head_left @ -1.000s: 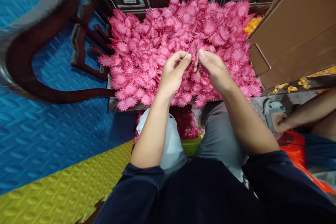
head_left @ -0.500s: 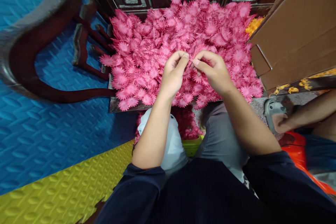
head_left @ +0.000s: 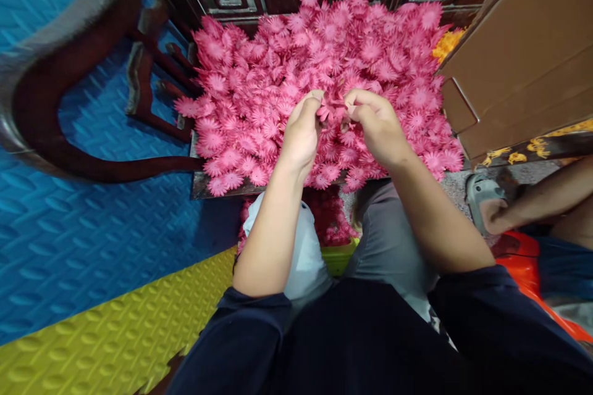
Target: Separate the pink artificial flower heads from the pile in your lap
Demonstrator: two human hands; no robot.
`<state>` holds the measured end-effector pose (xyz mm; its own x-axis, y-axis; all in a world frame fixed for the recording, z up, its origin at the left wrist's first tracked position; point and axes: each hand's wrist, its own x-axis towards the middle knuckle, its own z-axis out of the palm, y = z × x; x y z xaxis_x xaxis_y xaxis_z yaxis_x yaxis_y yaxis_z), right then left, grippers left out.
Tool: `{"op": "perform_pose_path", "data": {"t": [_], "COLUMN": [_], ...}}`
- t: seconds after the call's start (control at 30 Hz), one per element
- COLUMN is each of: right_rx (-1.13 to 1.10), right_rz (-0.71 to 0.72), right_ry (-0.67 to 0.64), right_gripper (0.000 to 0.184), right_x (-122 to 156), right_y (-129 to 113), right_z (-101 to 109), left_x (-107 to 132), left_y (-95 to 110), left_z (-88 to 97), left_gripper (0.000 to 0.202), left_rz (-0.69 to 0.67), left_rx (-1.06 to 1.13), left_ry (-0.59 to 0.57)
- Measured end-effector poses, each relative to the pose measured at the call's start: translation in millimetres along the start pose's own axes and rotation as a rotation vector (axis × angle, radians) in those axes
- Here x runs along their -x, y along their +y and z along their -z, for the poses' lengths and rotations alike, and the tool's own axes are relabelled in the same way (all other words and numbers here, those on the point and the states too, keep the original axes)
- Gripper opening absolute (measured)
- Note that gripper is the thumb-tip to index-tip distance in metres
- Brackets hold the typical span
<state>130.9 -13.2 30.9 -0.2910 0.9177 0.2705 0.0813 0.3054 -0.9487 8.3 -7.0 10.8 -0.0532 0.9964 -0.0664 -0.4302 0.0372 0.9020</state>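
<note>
Between my two hands is a small pink artificial flower (head_left: 332,110), its petals spread. My left hand (head_left: 302,129) pinches its left side between thumb and forefinger. On the other side, my right hand (head_left: 373,120) has thumb and forefinger closed at the flower's right edge. Both hands hover over a thick pile of pink artificial flowers (head_left: 259,114) that covers the seat of a dark wooden chair or bench. Part of the held flower is hidden behind the fingers.
A curved dark wooden armrest (head_left: 46,117) rises at the left. On the right stands a brown cardboard box (head_left: 523,43) beside some yellow flowers (head_left: 447,44). More pink flowers lie in a yellow-green container (head_left: 340,256) between my knees. Another person's leg (head_left: 546,194) is at the right.
My hands have moved slightly apart. The pink flower between them now shows opened petals, where before only a small pinched bit was visible.
</note>
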Motion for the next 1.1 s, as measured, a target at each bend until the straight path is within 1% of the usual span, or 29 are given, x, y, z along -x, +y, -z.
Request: {"op": "perform_pose_path", "data": {"t": [0.1,0.2,0.33,0.47,0.57,0.63,0.77,0.87,0.93,0.97,1.1], "right_rx": [-0.033,-0.049,-0.017,-0.001,0.023,0.053,0.108,0.146,0.158,0.151,0.096], "right_rz": [-0.046,-0.075,-0.086,-0.111,-0.106,-0.086,0.01,0.054,0.045,0.028,-0.066], "right_ry": [0.012,0.07,0.127,0.25,0.328,0.325,0.286,0.294,0.311,0.316,0.285], "right_gripper": [0.036,0.039,0.043,0.044,0.044,0.042,0.038,0.036,0.037,0.038,0.039], "right_x": [-0.5,-1.8,-4.3,-6.3,-6.8,-6.5,-5.8,-5.6,-5.4,-5.4,-5.6], "right_y": [2.5,8.3,17.2,24.3,25.6,23.6,17.6,17.7,20.8,23.0,29.4], "right_z": [-3.7,-8.6,-17.4,-31.3,-37.5,-35.7,-21.5,-10.6,-5.7,-4.1,-2.2], "left_x": [-4.1,-12.0,-21.8,-26.2,-27.2,-26.2,-17.5,-7.0,-0.8,1.6,4.8], "left_y": [-2.3,-7.3,-13.5,-19.3,-21.4,-19.6,-10.8,-4.6,-1.6,-0.5,0.3], "left_z": [0.6,5.1,14.0,17.7,16.7,16.4,19.2,20.6,19.2,17.8,11.5], "left_gripper": [0.033,0.035,0.036,0.037,0.04,0.04,0.036,0.03,0.028,0.027,0.03], "left_rz": [-0.029,-0.073,-0.116,-0.135,-0.16,-0.176,-0.198,-0.333,-0.421,-0.442,-0.431], "left_rx": [-0.006,-0.071,-0.152,-0.164,-0.159,-0.164,-0.23,-0.354,-0.418,-0.431,-0.379], "left_ry": [0.043,0.096,0.094,0.1,0.175,0.202,0.147,0.155,0.143,0.125,0.052]}}
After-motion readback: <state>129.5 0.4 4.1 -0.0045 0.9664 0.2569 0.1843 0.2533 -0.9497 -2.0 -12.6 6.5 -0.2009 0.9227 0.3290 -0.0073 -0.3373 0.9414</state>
